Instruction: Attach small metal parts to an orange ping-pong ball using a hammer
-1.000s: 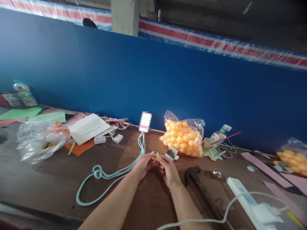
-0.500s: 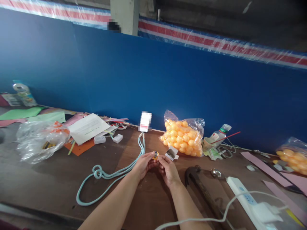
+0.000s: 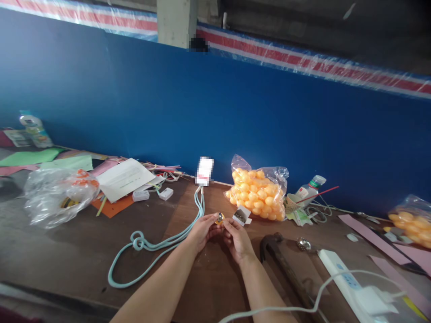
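Observation:
My left hand [image 3: 203, 232] pinches a small round yellow-orange piece [image 3: 220, 218] with a dark, shiny silver centre, too small to make out further. From the other side, my right hand [image 3: 238, 238] has its thumb and fingers closed at the piece's edge. Both hands are close together above the brown table [image 3: 198, 287]. Just beyond the right hand lies a small open white box [image 3: 241, 215] with dark bits inside. Behind it stands a clear plastic bag of yellow-orange balls [image 3: 257, 195].
Left of my arms lies a looped light-blue lanyard [image 3: 155, 244] with a badge. A claw hammer [image 3: 284, 264], a white power strip [image 3: 343, 273] and its cable are at the right. Papers [image 3: 124, 179] and a crumpled plastic bag [image 3: 60, 197] lie left. A blue partition [image 3: 215, 103] rises behind.
Both hands keep nearly the same pose around the small piece. The view has shifted very slightly, and a dark blurred shape above the partition has moved right.

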A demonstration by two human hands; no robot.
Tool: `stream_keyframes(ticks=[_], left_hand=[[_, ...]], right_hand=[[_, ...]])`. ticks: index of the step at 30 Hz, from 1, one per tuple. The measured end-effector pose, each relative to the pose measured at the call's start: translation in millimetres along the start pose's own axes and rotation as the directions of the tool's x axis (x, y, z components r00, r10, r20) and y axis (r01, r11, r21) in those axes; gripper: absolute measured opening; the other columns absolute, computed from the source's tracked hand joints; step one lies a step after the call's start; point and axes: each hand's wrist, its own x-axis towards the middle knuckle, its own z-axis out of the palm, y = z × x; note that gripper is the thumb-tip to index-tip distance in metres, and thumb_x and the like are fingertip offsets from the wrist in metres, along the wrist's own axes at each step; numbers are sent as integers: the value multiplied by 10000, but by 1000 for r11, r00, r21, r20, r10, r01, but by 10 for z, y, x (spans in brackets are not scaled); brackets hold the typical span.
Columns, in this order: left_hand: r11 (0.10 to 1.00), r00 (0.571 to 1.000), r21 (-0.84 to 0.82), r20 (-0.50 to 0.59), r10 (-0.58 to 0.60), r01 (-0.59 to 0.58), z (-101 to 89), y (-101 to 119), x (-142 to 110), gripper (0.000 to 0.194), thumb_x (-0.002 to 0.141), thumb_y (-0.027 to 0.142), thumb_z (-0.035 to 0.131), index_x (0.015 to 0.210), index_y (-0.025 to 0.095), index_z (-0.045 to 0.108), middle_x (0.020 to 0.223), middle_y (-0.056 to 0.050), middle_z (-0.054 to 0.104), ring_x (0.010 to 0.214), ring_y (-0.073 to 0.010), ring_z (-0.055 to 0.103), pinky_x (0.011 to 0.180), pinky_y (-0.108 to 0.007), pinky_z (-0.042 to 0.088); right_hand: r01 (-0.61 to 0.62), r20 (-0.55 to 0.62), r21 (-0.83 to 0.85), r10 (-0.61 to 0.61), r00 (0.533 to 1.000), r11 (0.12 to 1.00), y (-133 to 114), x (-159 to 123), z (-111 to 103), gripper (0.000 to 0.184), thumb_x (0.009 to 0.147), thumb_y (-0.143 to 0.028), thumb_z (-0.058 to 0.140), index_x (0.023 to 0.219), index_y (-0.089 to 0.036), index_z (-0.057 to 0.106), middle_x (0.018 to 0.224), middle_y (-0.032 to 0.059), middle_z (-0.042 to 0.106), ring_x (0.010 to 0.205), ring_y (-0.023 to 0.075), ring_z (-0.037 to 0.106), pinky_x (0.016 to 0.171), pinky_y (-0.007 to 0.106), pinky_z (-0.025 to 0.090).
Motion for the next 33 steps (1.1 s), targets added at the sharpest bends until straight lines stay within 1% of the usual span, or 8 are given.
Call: stream_keyframes(ticks=[4, 7, 10, 17, 24, 28, 33], left_hand=[[1000, 1000, 4, -21, -8, 8, 1, -4, 2, 187, 731, 265, 680, 801, 95, 646, 702, -58, 653, 572, -84, 592, 569, -182, 520], [1000, 1000, -3, -13, -6, 6, -1, -6, 3, 203, 728, 278, 683, 799, 92, 645, 711, -62, 655, 568, -84, 592, 565, -183, 523], [1000, 1000, -12, -1, -1, 1, 12, 9, -9, 200, 732, 275, 679, 786, 85, 642, 718, -70, 656, 577, -88, 598, 578, -185, 528], [1000, 999, -8, -43, -5, 4, 42, 27, -28, 170, 732, 247, 678, 759, 84, 635, 686, -60, 642, 551, -85, 588, 551, -184, 520], [1000, 999, 0, -39, 10, -10, 41, 15, -20, 191, 710, 260, 699, 764, 84, 648, 699, -66, 651, 553, -84, 585, 552, -182, 515], [1000, 999, 3, -37, 18, -18, 45, 13, -23, 205, 699, 269, 708, 764, 82, 652, 694, -67, 648, 557, -89, 586, 545, -185, 515], [1000, 999, 8, -41, 22, -21, 54, 20, -38, 207, 701, 268, 705, 777, 81, 660, 682, -60, 641, 547, -85, 577, 529, -179, 514]], right_hand=[[-9, 9, 26, 8, 1000, 1000, 5, 6, -15, 213, 653, -326, 743, 734, -170, 624, 653, -17, 601, 453, 31, 338, 388, 155, 200], [-12, 7, 32, 12, 1000, 999, 3, 7, -19, 217, 644, -328, 747, 715, -168, 619, 651, -16, 608, 445, 31, 335, 385, 160, 192], [-17, 14, 26, 16, 1000, 1000, -4, 5, -17, 227, 635, -335, 753, 708, -168, 617, 648, -15, 608, 445, 32, 338, 388, 164, 193], [-2, 11, 0, 2, 1000, 1000, -4, 6, -24, 216, 655, -335, 739, 713, -166, 618, 651, -8, 611, 445, 38, 339, 388, 170, 181], [-3, 2, -20, 3, 1000, 1000, -1, 11, -26, 228, 645, -350, 743, 711, -172, 617, 643, -14, 600, 436, 41, 331, 383, 175, 180], [-3, 7, -16, 3, 1000, 1000, -8, 6, -20, 225, 652, -347, 739, 706, -167, 615, 674, -6, 612, 442, 36, 323, 385, 172, 176], [-3, -3, -20, 3, 1000, 1000, -12, -4, -7, 226, 657, -347, 737, 703, -165, 610, 616, -17, 574, 440, 39, 307, 387, 172, 163]])
